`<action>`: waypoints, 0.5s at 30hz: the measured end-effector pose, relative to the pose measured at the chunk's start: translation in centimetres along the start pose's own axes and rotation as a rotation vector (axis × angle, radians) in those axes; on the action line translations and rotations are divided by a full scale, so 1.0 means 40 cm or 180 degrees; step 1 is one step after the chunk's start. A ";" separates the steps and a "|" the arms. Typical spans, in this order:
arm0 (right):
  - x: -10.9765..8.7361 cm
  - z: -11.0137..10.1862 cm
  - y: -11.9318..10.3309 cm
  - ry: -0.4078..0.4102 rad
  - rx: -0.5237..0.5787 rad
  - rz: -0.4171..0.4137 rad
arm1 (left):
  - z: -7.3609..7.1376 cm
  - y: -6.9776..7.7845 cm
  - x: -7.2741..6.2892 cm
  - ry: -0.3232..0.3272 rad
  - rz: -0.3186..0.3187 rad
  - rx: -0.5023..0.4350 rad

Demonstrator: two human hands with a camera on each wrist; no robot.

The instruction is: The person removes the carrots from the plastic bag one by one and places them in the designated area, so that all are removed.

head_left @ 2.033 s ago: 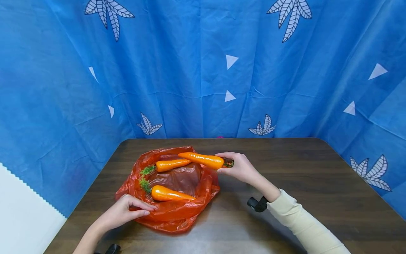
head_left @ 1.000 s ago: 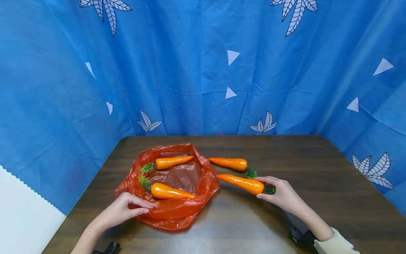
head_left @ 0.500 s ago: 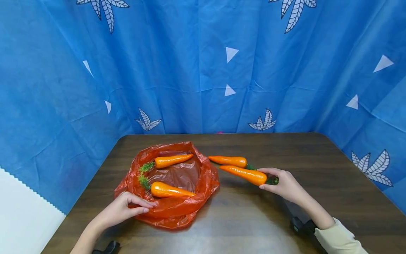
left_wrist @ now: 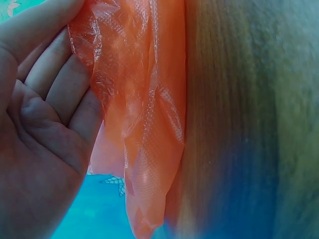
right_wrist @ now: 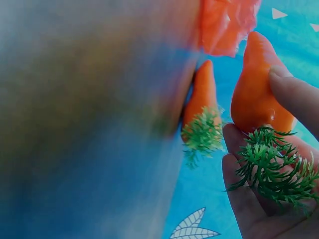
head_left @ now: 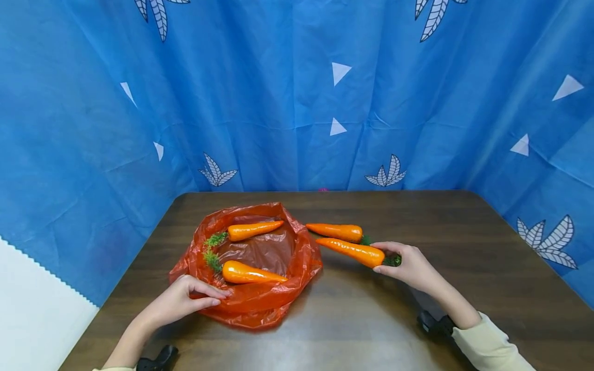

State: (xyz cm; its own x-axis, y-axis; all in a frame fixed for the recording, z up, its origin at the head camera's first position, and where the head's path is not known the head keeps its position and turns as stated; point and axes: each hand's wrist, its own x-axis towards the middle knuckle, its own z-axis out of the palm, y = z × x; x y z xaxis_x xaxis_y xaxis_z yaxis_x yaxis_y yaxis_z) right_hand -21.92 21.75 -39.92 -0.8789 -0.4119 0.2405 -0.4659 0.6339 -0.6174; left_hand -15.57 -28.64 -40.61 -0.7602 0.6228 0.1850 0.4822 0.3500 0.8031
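Note:
A red plastic bag (head_left: 260, 304) lies spread with its mouth open. Inside are two orange carrots with green tops, the back carrot (head_left: 250, 231) and the front carrot (head_left: 246, 273). My left hand (head_left: 183, 299) pinches the bag's near left rim between thumb and fingers. To the right of the bag, my right hand (head_left: 410, 265) grips a third carrot (head_left: 350, 250) near its leafy end, its tip toward the bag. Just behind, another carrot (head_left: 334, 231) lies on the table, its green top (right_wrist: 203, 130) showing in the right wrist view.
The dark wooden table (head_left: 417, 216) has a blue curtain (head_left: 264, 103) hanging behind and around it. A white surface (head_left: 37, 314) borders the table on the left. Black wrist cameras (head_left: 436, 324) sit on both wrists.
My right hand has brought its carrot from over the bag to the right, then back close to the carrot on the table. My left hand stays at the bag's rim.

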 end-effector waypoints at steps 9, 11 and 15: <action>-0.032 0.013 0.013 -0.0162 -0.0123 0.0014 | -0.001 -0.002 -0.001 0.0011 0.0024 0.0006; -0.031 0.015 0.014 -0.0187 -0.0109 0.0025 | -0.001 -0.001 -0.001 0.0018 0.0016 0.0003; -0.029 0.019 0.016 -0.0276 -0.0134 0.0008 | -0.001 0.002 -0.001 0.0015 -0.0017 -0.0006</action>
State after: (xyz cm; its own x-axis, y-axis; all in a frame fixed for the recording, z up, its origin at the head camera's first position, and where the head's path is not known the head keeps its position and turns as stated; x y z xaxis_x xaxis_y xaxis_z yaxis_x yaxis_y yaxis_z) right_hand -21.13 22.13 -41.16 -0.8689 -0.4641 0.1721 -0.4691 0.6611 -0.5855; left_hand -15.52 -28.64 -40.53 -0.7648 0.6176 0.1833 0.4772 0.3520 0.8053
